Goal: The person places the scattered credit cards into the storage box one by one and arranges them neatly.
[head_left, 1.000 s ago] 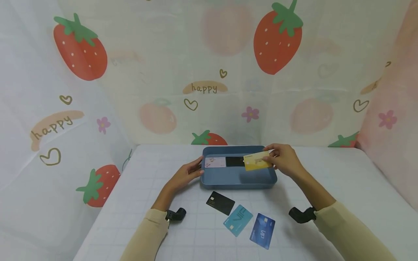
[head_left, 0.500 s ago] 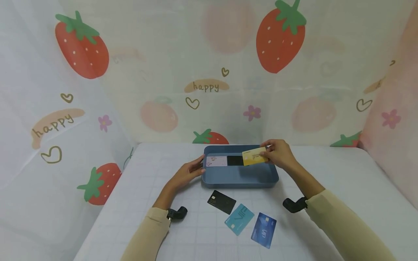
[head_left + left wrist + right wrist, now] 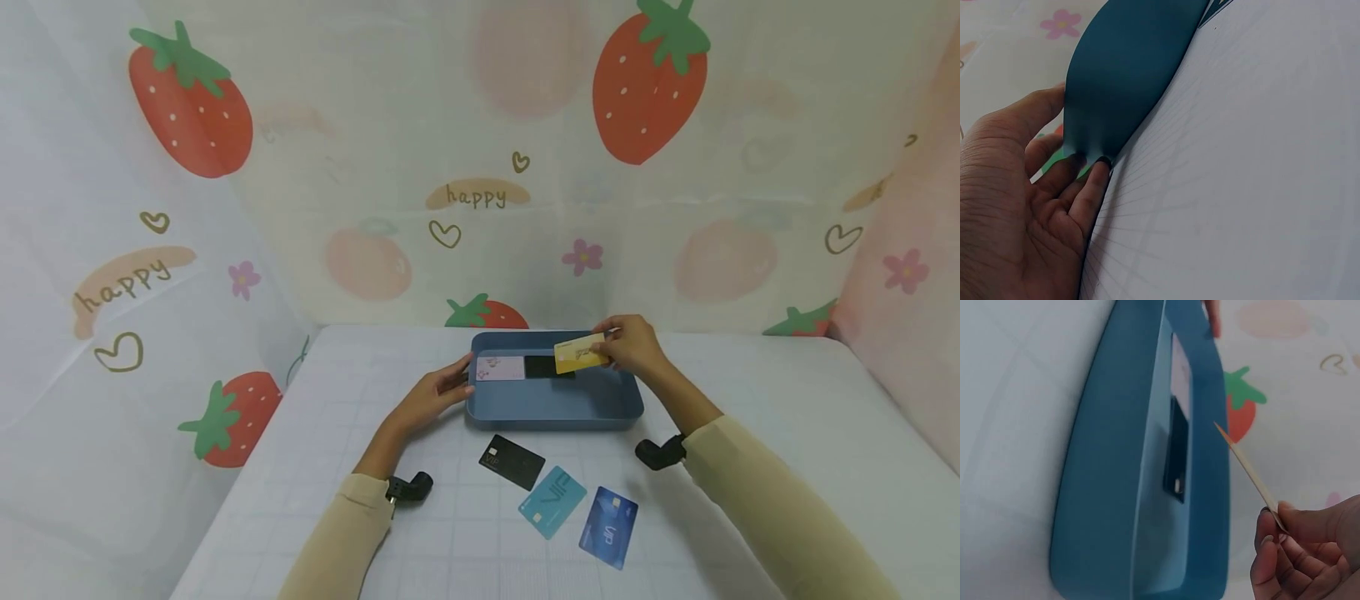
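Between thumb and fingers, my right hand [image 3: 633, 343] pinches a yellow card [image 3: 579, 354] tilted above the right part of a blue tray [image 3: 555, 408]. Seen nearly edge-on in the right wrist view, the yellow card [image 3: 1250, 472] is raised off the tray floor. Inside the tray lie a pale pink card [image 3: 501, 368] and, to its right, a black card [image 3: 540, 367], partly hidden by the yellow one in the head view. My left hand [image 3: 427, 402] rests against the tray's left end, its fingertips touching the outer wall [image 3: 1129, 69] in the left wrist view.
In front of the tray, on the white table [image 3: 435, 550], lie a black VIP card [image 3: 512, 462], a teal VIP card [image 3: 552, 502] and a blue VIP card [image 3: 609, 528]. A strawberry-print curtain [image 3: 390, 108] hangs behind.
My right hand has shifted slightly left with the yellow card, and its forearm has swung inward. The left hand keeps its place at the tray. The head view has tilted a little.
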The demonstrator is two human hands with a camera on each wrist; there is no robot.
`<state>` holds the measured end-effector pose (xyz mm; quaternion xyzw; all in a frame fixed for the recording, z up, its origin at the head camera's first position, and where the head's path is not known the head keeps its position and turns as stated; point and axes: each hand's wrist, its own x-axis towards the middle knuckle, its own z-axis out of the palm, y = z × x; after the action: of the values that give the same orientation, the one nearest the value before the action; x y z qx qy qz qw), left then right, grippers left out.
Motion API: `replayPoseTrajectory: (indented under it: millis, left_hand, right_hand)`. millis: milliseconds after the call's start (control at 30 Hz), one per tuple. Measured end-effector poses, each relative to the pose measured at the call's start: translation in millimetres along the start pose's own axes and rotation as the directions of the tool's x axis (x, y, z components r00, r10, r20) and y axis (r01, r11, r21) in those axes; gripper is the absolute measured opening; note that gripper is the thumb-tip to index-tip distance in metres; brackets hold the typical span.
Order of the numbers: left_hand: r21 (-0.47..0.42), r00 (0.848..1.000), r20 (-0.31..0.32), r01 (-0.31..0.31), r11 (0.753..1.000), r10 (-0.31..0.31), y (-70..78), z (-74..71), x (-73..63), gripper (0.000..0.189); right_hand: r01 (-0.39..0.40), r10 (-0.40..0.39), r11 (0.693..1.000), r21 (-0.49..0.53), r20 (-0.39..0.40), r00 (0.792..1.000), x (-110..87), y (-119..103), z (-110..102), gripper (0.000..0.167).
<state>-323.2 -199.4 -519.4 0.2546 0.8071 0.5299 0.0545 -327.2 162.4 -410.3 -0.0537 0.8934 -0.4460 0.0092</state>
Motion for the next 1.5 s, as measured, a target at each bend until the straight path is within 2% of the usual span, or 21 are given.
replayPoseTrajectory:
  millis: [133, 333, 500, 1500]
  left_hand:
    - [0.008, 1.000, -0.002, -0.002, 1.000, 0.002, -2.1, 1.7, 1.9, 0.068]
    - [0.048, 0.999, -0.008, 0.031, 0.998, -0.031, -1.9, 1.1, -2.7, 0.069]
    - [0.055, 1.000, -0.020, 0.010, 0.998, -0.009, -0.8, 0.4, -0.4, 0.068]
    - [0.017, 1.000, -0.012, -0.008, 1.000, 0.008, -3.3, -0.7, 3.2, 0.068]
  right_hand:
    - [-0.031, 0.031, 0.999, -0.017, -0.028, 0.999, 6.4, 6.0, 4.3, 0.034]
    - [-0.078, 0.078, 0.997, -0.007, -0.007, 0.997, 12.9, 13.0, 15.3, 0.034]
    - [-0.069, 0.068, 0.998, -0.005, -0.021, 0.997, 17.9, 13.3, 17.7, 0.032]
    - [-0.112, 0.111, 0.993, 0.031, 0.012, 0.994, 38.5, 18.0, 31.3, 0.030]
